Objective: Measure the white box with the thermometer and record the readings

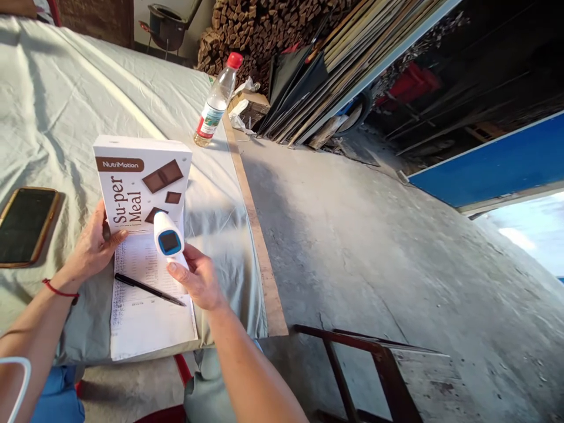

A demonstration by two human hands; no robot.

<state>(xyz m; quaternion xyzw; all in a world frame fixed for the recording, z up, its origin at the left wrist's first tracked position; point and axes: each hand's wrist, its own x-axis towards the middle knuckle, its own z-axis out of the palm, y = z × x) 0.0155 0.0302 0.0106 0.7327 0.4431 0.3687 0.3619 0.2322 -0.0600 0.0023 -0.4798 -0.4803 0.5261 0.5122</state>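
Observation:
My left hand point(97, 241) grips the lower left corner of a white box point(171, 154) printed "NutriMotion Su-per Meal" with brown chocolate pieces. The box stands upright over the top of a printed paper sheet point(152, 329). In my right hand point(200, 279) is a white handheld thermometer point(163, 226) with a blue-rimmed dark screen, held by its handle just in front of the box. Its front end is hidden from me. A black pen point(150, 289) lies slantwise across the sheet, below both hands.
A phone point(29, 226) in a brown case lies at the left on the cloth-covered table point(66, 88). Near the table's right edge stands a red-capped plastic bottle point(215, 103). A dark wooden chair point(335, 346) is at the lower right on the concrete floor. Stacked firewood point(251, 32) fills the back.

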